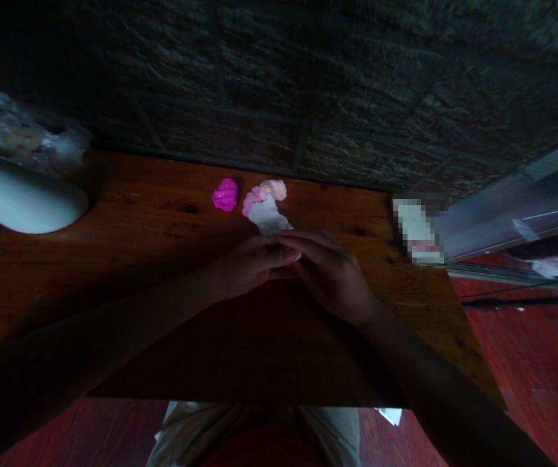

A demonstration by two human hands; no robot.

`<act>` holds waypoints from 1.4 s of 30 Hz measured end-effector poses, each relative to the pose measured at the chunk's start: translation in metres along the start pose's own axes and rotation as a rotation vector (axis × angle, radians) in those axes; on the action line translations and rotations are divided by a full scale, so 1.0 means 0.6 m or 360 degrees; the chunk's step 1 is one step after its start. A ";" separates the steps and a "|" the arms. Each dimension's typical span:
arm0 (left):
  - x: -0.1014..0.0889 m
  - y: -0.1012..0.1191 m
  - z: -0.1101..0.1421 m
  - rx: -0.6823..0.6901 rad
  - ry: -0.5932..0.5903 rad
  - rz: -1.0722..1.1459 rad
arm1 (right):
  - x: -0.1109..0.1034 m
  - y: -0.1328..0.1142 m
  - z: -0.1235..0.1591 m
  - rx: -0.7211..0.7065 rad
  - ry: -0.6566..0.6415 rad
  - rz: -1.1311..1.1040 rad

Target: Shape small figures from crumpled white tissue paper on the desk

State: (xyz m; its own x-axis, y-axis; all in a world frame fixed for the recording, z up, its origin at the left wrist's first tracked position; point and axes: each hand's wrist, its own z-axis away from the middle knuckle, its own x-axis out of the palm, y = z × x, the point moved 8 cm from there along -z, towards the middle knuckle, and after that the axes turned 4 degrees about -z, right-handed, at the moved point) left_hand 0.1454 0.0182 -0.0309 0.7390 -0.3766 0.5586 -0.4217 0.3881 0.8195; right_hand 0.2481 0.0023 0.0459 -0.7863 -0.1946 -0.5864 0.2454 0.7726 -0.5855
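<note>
My left hand (254, 263) and my right hand (330, 272) meet over the wooden table, fingers pressed together. A small bit of white clay (297, 257) shows between them at the left fingertips; the rest of it is hidden. Just beyond my hands lies a flat, ragged piece of white clay (268, 215). It touches a lumpy strip of pale pink clay (258, 194) behind it. A bright magenta lump of clay (226, 194) sits apart, to the left of these. The light is dim, so finger details are hard to make out.
A white rounded object, perhaps a lamp base (40, 201), stands at the left with crumpled clear plastic (26, 133) behind it. A dark stone-patterned wall (259, 84) closes off the back. A pixelated pale box (418, 230) lies at the table's right end, beside a translucent panel (512, 201).
</note>
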 end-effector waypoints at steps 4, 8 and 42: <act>0.000 0.002 0.001 0.0037 0.0050 -0.0179 | -0.006 -0.003 -0.001 0.0004 0.0045 -0.0038; -0.003 -0.003 0.001 -0.0006 0.0106 -0.0231 | -0.005 -0.009 -0.005 -0.0001 -0.0007 -0.0155; 0.006 -0.012 0.000 -0.0212 -0.0226 0.0059 | -0.042 0.020 0.003 0.0262 0.0245 -0.0004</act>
State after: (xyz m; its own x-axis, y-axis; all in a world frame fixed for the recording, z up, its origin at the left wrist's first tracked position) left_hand 0.1512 0.0143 -0.0348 0.6390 -0.4710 0.6082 -0.3669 0.5082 0.7791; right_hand 0.2717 0.0153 0.0525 -0.8612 -0.0918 -0.4999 0.3229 0.6608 -0.6775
